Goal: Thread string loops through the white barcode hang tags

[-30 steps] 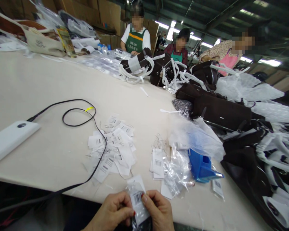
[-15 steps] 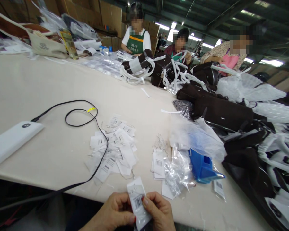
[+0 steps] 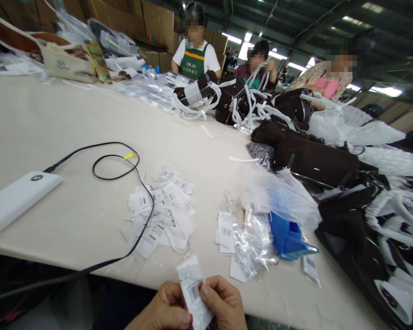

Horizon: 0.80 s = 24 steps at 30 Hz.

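Barcode tag (image 3: pixel 188 270), one: pinched between your left hand (image 3: pixel 165 306) and right hand (image 3: pixel 224 302); grip its edges lightly, printed bars (image 3: pixel 194 290) uncovered.

Place: a factory workshop
Overhead: a high, dark roof (image 3: pixel 282 18) with metal beams (image 3: pixel 316 19) and bright strips of light (image 3: pixel 386 90)
Back left: stacked cardboard boxes (image 3: pixel 158 25)
Across the table (image 3: pixel 72 119): three people (image 3: pixel 211 57), one in a green apron (image 3: pixel 193 64) with lettering, one in a pink apron (image 3: pixel 326 87)
On the table: dark bags (image 3: pixel 316 153) heaped with white wrapping (image 3: pixel 351 126), clear plastic (image 3: pixel 254 247) and a loose pile of barcode tags (image 3: pixel 174 206)
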{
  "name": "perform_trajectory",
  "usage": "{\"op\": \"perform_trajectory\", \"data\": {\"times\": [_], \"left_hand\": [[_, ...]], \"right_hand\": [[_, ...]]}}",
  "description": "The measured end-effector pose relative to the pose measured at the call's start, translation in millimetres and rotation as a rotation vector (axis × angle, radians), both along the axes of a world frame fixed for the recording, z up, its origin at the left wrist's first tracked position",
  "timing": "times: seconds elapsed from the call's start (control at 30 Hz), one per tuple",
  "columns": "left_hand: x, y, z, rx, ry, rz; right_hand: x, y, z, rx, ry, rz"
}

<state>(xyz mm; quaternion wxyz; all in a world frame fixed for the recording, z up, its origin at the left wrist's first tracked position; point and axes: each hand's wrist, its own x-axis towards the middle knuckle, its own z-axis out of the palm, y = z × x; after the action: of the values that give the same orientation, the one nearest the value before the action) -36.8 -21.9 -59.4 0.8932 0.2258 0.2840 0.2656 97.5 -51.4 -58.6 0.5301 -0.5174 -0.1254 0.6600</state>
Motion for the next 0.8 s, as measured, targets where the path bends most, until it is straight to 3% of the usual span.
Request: {"op": "perform_trajectory", "data": {"times": [0.1,0.2,0.4,0.63,0.8], "left_hand": [[0,1,4.0,0.004,-0.047,-0.046],[-4,2,0.9,0.060,0.063,-0.034],[-7,-2,-10.8,0.040,0.179,0.063],[-4,2,-2.4,0.036,0.212,0.211],[0,7,-1.6,0.016,0.215,0.294]], "right_hand": [[0,0,1.4,-0.006,0.021,-0.001],[2,-2,0.3,-0.007,-0.044,0.010],[4,-4,0.3,0.018,-0.192,0.030],[4,-1,7.1,0.035,-0.236,0.076],[4,-2,0.8,0.015,-0.230,0.041]]}}
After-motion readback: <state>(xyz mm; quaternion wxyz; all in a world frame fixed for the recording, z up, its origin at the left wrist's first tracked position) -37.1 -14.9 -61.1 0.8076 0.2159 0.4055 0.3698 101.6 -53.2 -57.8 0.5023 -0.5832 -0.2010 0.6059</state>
